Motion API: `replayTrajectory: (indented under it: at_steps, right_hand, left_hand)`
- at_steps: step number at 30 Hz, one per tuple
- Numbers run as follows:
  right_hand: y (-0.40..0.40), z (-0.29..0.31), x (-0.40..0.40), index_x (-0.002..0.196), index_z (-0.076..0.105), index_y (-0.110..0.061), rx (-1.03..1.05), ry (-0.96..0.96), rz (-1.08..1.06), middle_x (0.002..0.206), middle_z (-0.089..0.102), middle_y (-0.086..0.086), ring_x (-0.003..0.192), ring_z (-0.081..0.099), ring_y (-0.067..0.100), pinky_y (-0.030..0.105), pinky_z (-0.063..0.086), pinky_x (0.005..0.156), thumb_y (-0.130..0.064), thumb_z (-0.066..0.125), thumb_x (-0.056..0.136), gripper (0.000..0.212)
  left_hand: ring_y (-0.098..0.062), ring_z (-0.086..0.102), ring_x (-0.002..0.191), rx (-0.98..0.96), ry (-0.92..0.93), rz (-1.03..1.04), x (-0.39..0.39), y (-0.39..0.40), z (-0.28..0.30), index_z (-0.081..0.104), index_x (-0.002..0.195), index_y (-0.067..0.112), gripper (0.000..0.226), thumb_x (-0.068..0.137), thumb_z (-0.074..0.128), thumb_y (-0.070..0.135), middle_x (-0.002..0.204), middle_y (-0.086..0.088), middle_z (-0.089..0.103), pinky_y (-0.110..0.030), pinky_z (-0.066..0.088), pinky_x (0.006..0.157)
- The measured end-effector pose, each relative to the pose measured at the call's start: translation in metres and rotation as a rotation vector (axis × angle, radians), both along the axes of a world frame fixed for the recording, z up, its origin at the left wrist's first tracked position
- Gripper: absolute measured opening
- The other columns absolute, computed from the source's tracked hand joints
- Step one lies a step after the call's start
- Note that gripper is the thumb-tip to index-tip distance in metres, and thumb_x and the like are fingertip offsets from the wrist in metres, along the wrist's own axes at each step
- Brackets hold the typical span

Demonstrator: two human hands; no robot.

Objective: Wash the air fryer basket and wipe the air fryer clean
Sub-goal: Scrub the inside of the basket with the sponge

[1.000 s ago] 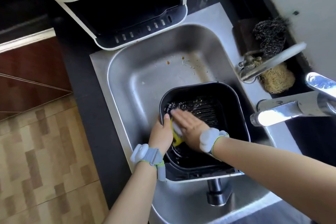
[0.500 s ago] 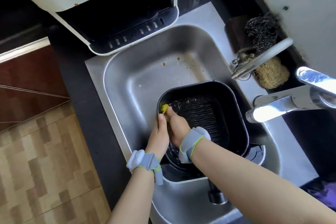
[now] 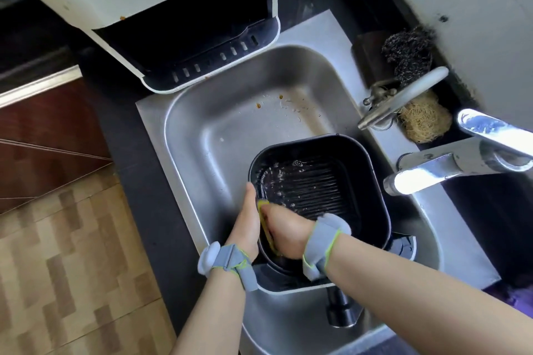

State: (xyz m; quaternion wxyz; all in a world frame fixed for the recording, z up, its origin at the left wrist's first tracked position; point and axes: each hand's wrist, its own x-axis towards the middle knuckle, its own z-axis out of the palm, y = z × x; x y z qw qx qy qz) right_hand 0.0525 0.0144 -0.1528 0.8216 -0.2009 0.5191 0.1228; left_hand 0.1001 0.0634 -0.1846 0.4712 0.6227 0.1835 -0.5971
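Observation:
The black air fryer basket (image 3: pixel 357 158) lies in the steel sink (image 3: pixel 219 135), its ribbed floor wet and foamy. My left hand (image 3: pixel 248 220) grips the basket's near-left rim, thumb along the outside. My right hand (image 3: pixel 284 232) is inside the basket against that same wall, fingers curled round a yellow sponge (image 3: pixel 264 210), only a strip of which shows between my hands. The basket's handle (image 3: pixel 340 311) points toward me. The white air fryer body (image 3: pixel 138 0), speckled with brown spots, stands behind the sink with its dark cavity open.
Two taps reach over the sink's right side, a dull one (image 3: pixel 401 98) and a shiny one (image 3: pixel 450 164). A steel wool pad (image 3: pixel 409 52) and a fibre scrubber (image 3: pixel 424 121) lie on the dark ledge beyond. Crumbs dot the sink's far floor. Tiled floor lies left.
My right hand has drawn the sponge back from the basket's far-left corner along the left wall toward me. My left hand keeps its hold on the rim.

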Motion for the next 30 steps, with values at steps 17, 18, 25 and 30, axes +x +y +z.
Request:
replayTrajectory:
  at_steps: [17, 18, 25, 30]
  right_hand:
    - [-0.002, -0.012, 0.005, 0.147, 0.030, -0.013, -0.349, -0.008, 0.080, 0.153, 0.030, 0.002, 0.141, 0.026, 0.014, 0.032, 0.012, 0.119, -0.035, 0.023, 0.104, 0.049]
    - [0.000, -0.008, 0.001, 0.146, 0.033, -0.012, -0.230, -0.012, 0.072, 0.151, 0.035, 0.003, 0.141, 0.028, 0.015, 0.032, 0.014, 0.119, -0.036, 0.023, 0.104, 0.049]
    - [-0.017, -0.025, 0.000, 0.105, 0.060, -0.019, -0.339, -0.186, 0.116, 0.102, 0.060, 0.004, 0.103, 0.054, 0.016, 0.028, 0.035, 0.104, -0.032, 0.037, 0.100, 0.026]
    - [-0.013, -0.006, -0.012, 0.089, 0.051, -0.025, -0.092, -0.143, 0.297, 0.085, 0.066, -0.018, 0.089, 0.057, -0.006, 0.011, 0.042, 0.083, -0.021, 0.024, 0.104, 0.031]
  left_hand:
    - [-0.011, 0.059, 0.101, 0.123, -0.172, -0.070, -0.002, -0.003, -0.007, 0.061, 0.115, 0.029, 0.070, 0.081, 0.025, 0.078, 0.100, 0.008, 0.065, -0.030, 0.042, 0.096]
    - [-0.013, 0.059, 0.103, 0.137, -0.168, -0.082, -0.003, -0.002, -0.008, 0.063, 0.114, 0.023, 0.077, 0.080, 0.026, 0.080, 0.101, 0.006, 0.067, -0.031, 0.041, 0.098]
    - [-0.017, 0.045, 0.128, 0.144, -0.189, -0.056, -0.004, -0.004, 0.001, 0.049, 0.136, 0.025, 0.076, 0.084, 0.027, 0.075, 0.139, -0.004, 0.051, -0.035, 0.030, 0.113]
    - [-0.020, 0.045, 0.128, 0.157, -0.321, -0.144, -0.006, -0.005, 0.005, 0.046, 0.137, 0.023, 0.069, 0.089, 0.026, 0.069, 0.138, -0.002, 0.050, -0.030, 0.029, 0.110]
